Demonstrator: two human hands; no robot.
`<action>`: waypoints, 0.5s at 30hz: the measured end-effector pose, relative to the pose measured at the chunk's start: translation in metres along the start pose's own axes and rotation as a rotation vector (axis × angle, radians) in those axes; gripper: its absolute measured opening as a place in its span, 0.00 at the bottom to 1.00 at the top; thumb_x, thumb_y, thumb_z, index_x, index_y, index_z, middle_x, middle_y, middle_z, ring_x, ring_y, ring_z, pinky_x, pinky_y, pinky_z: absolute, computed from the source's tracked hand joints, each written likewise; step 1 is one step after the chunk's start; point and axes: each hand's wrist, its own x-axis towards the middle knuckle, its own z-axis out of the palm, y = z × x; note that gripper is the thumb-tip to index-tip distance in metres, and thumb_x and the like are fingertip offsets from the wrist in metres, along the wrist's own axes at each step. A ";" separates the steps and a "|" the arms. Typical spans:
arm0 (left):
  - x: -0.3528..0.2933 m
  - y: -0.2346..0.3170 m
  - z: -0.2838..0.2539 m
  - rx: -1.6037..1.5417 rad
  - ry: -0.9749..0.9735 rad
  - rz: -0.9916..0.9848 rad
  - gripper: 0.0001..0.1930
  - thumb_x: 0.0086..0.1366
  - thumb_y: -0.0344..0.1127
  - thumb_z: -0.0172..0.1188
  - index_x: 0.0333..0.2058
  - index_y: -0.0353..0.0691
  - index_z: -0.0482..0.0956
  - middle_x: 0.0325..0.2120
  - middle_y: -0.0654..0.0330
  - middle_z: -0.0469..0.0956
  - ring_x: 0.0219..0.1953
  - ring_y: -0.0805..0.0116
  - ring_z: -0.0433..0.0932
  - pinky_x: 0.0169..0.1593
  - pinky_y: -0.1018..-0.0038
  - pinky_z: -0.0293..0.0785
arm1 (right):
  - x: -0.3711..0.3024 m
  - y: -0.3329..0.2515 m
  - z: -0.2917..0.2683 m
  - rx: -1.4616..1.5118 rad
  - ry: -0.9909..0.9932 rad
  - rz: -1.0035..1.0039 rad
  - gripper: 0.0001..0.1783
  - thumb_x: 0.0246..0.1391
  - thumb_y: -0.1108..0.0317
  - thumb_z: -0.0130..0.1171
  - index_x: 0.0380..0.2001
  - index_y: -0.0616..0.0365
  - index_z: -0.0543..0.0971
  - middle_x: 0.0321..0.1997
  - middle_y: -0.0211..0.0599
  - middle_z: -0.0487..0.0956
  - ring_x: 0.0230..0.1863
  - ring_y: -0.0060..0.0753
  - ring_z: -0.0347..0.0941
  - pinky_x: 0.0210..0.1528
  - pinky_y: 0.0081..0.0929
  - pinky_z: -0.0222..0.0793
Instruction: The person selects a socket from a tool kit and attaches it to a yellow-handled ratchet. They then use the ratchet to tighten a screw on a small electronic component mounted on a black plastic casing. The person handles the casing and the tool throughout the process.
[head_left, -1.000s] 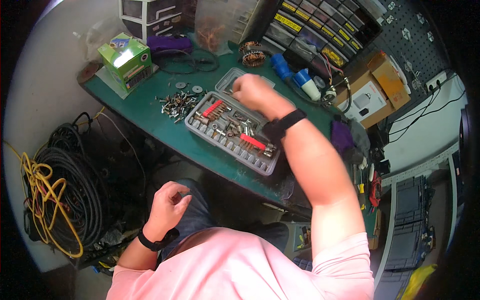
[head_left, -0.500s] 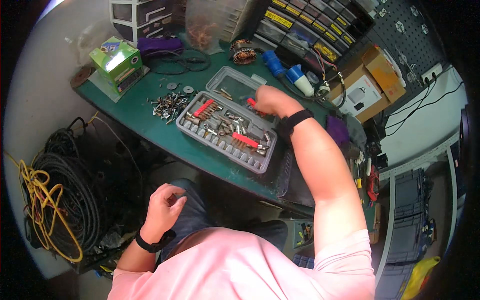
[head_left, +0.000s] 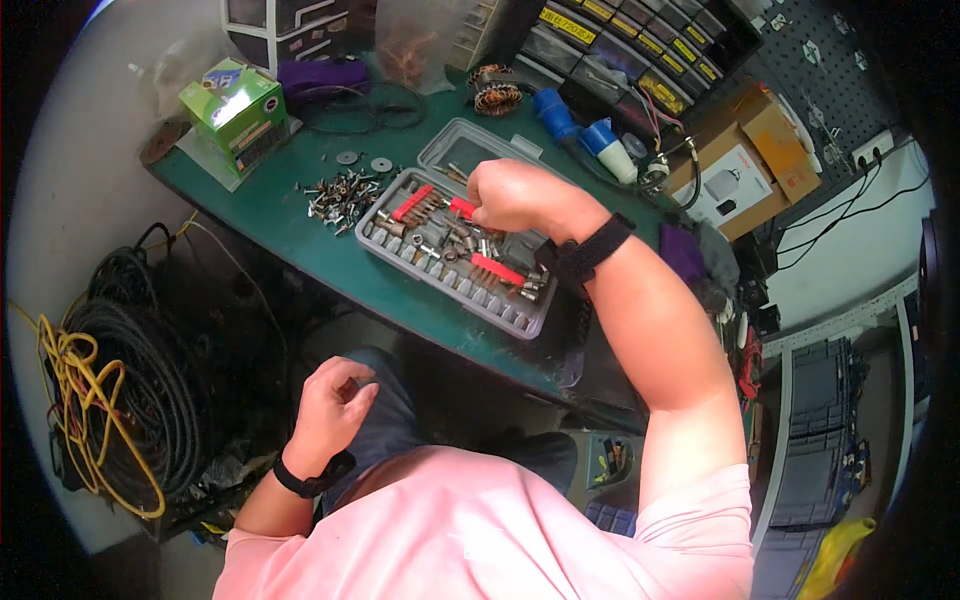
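My right hand [head_left: 520, 197] is above the socket set case [head_left: 447, 283], its fingers closed on a red bit holder [head_left: 461, 207]. The open grey plastic case holds several loose metal sockets [head_left: 455, 243] and two more red bit holders, one at the left [head_left: 412, 203] and one at the right [head_left: 497, 268], both with bits in them. Its clear lid [head_left: 486, 137] lies back on the far side, with a few bits in it. My left hand [head_left: 333, 408] hangs over my lap, loosely curled, thumb apart from the fingers, with nothing visible in it.
A pile of screws [head_left: 347, 198] and two washers [head_left: 381, 164] lie left of the case on the green table [head_left: 290, 235]. Farther left stands a green box [head_left: 236, 115]. Blue plugs [head_left: 607, 150] and a cardboard box [head_left: 745, 170] are at the back right. Coiled cables [head_left: 140, 380] sit at left.
My right hand has moved left from over the lid to over the case, carrying the red bit holder. My left hand stays nearly still. The view has shifted slightly.
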 end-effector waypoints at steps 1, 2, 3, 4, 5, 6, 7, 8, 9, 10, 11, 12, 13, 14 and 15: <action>0.000 0.000 0.000 0.001 -0.003 -0.005 0.08 0.51 0.23 0.66 0.33 0.34 0.80 0.25 0.58 0.72 0.22 0.71 0.70 0.27 0.75 0.67 | -0.004 -0.002 -0.004 -0.004 0.000 0.000 0.11 0.43 0.67 0.62 0.29 0.64 0.81 0.29 0.54 0.80 0.34 0.54 0.77 0.36 0.44 0.71; 0.000 -0.001 -0.001 0.010 -0.002 -0.002 0.08 0.52 0.23 0.66 0.33 0.34 0.80 0.25 0.58 0.72 0.22 0.71 0.70 0.27 0.75 0.67 | -0.008 -0.003 -0.007 -0.008 -0.001 0.002 0.11 0.43 0.67 0.62 0.29 0.64 0.81 0.29 0.54 0.80 0.34 0.54 0.77 0.36 0.44 0.71; 0.000 -0.004 -0.002 0.019 -0.004 0.001 0.08 0.52 0.23 0.66 0.33 0.34 0.80 0.25 0.59 0.72 0.22 0.71 0.71 0.27 0.76 0.67 | -0.012 0.000 -0.010 0.003 0.011 -0.072 0.12 0.42 0.67 0.63 0.29 0.64 0.81 0.28 0.53 0.79 0.32 0.53 0.77 0.34 0.43 0.71; -0.001 -0.006 -0.002 0.027 -0.006 0.004 0.08 0.52 0.23 0.66 0.33 0.34 0.80 0.25 0.59 0.72 0.23 0.71 0.71 0.27 0.76 0.67 | -0.016 0.002 -0.014 0.003 -0.054 -0.050 0.12 0.43 0.66 0.63 0.29 0.64 0.81 0.27 0.52 0.79 0.30 0.52 0.77 0.33 0.43 0.71; -0.001 -0.007 -0.003 0.020 -0.012 -0.001 0.08 0.52 0.22 0.65 0.33 0.34 0.79 0.25 0.59 0.72 0.23 0.72 0.70 0.27 0.76 0.67 | -0.024 0.001 -0.018 -0.001 -0.089 -0.037 0.12 0.42 0.66 0.63 0.29 0.64 0.81 0.26 0.52 0.79 0.30 0.51 0.77 0.32 0.42 0.70; -0.001 -0.007 -0.003 0.010 -0.007 -0.013 0.08 0.53 0.22 0.65 0.33 0.34 0.79 0.25 0.60 0.72 0.23 0.72 0.70 0.27 0.77 0.67 | -0.031 0.000 -0.019 -0.009 -0.124 -0.030 0.12 0.42 0.66 0.63 0.29 0.64 0.81 0.26 0.52 0.79 0.29 0.50 0.77 0.32 0.42 0.70; 0.000 -0.005 -0.003 -0.001 -0.003 -0.025 0.08 0.53 0.22 0.65 0.33 0.34 0.79 0.25 0.60 0.72 0.23 0.73 0.69 0.27 0.77 0.67 | -0.036 0.002 -0.018 -0.008 -0.159 -0.040 0.11 0.42 0.67 0.63 0.28 0.64 0.81 0.25 0.51 0.79 0.29 0.50 0.77 0.32 0.42 0.70; -0.001 -0.004 -0.003 -0.011 0.002 -0.037 0.08 0.53 0.22 0.65 0.33 0.34 0.79 0.26 0.60 0.72 0.23 0.73 0.69 0.27 0.77 0.67 | -0.041 0.005 -0.015 -0.007 -0.194 -0.051 0.11 0.42 0.67 0.62 0.28 0.64 0.81 0.25 0.51 0.79 0.29 0.50 0.77 0.32 0.42 0.70; 0.000 -0.003 -0.003 -0.027 -0.001 -0.046 0.07 0.53 0.21 0.65 0.32 0.34 0.79 0.26 0.60 0.72 0.22 0.74 0.68 0.27 0.77 0.66 | -0.046 0.007 -0.015 -0.010 -0.223 -0.059 0.10 0.42 0.67 0.62 0.27 0.64 0.81 0.25 0.51 0.79 0.29 0.50 0.77 0.32 0.41 0.70; 0.001 -0.003 -0.001 -0.028 -0.006 -0.043 0.07 0.53 0.21 0.65 0.32 0.34 0.79 0.26 0.60 0.72 0.22 0.74 0.68 0.27 0.77 0.66 | -0.050 0.009 -0.012 -0.029 -0.229 -0.031 0.10 0.42 0.67 0.62 0.27 0.64 0.81 0.25 0.50 0.79 0.30 0.50 0.77 0.32 0.41 0.71; 0.000 -0.004 0.000 -0.029 -0.009 -0.041 0.07 0.53 0.21 0.65 0.32 0.34 0.79 0.26 0.60 0.72 0.22 0.74 0.68 0.27 0.78 0.66 | -0.052 0.012 -0.007 -0.049 -0.234 -0.005 0.09 0.42 0.68 0.62 0.26 0.63 0.81 0.25 0.50 0.79 0.30 0.50 0.77 0.33 0.41 0.71; 0.002 -0.003 0.000 -0.028 -0.013 -0.034 0.07 0.53 0.21 0.65 0.32 0.34 0.79 0.26 0.60 0.72 0.22 0.74 0.68 0.27 0.78 0.66 | -0.053 0.015 -0.004 -0.069 -0.236 0.023 0.09 0.42 0.68 0.62 0.26 0.63 0.81 0.25 0.50 0.79 0.30 0.50 0.77 0.33 0.41 0.71; 0.002 -0.002 0.000 -0.021 -0.022 -0.032 0.07 0.53 0.21 0.65 0.32 0.34 0.79 0.26 0.60 0.72 0.22 0.73 0.68 0.27 0.78 0.66 | -0.054 0.016 -0.003 -0.082 -0.214 0.029 0.09 0.42 0.67 0.63 0.24 0.63 0.80 0.25 0.50 0.79 0.31 0.51 0.77 0.33 0.43 0.70; 0.003 0.000 0.001 -0.014 -0.029 -0.030 0.08 0.53 0.22 0.65 0.32 0.34 0.79 0.26 0.60 0.72 0.22 0.73 0.68 0.27 0.77 0.66 | -0.054 0.017 -0.001 -0.058 -0.159 0.033 0.09 0.42 0.67 0.63 0.24 0.63 0.80 0.25 0.50 0.79 0.31 0.52 0.77 0.33 0.43 0.70; 0.003 0.002 0.001 -0.004 -0.037 -0.030 0.08 0.53 0.22 0.65 0.33 0.34 0.79 0.26 0.60 0.72 0.22 0.73 0.68 0.27 0.77 0.66 | -0.053 0.018 0.001 -0.032 -0.104 0.034 0.10 0.42 0.66 0.64 0.24 0.63 0.80 0.25 0.51 0.79 0.31 0.52 0.77 0.33 0.43 0.70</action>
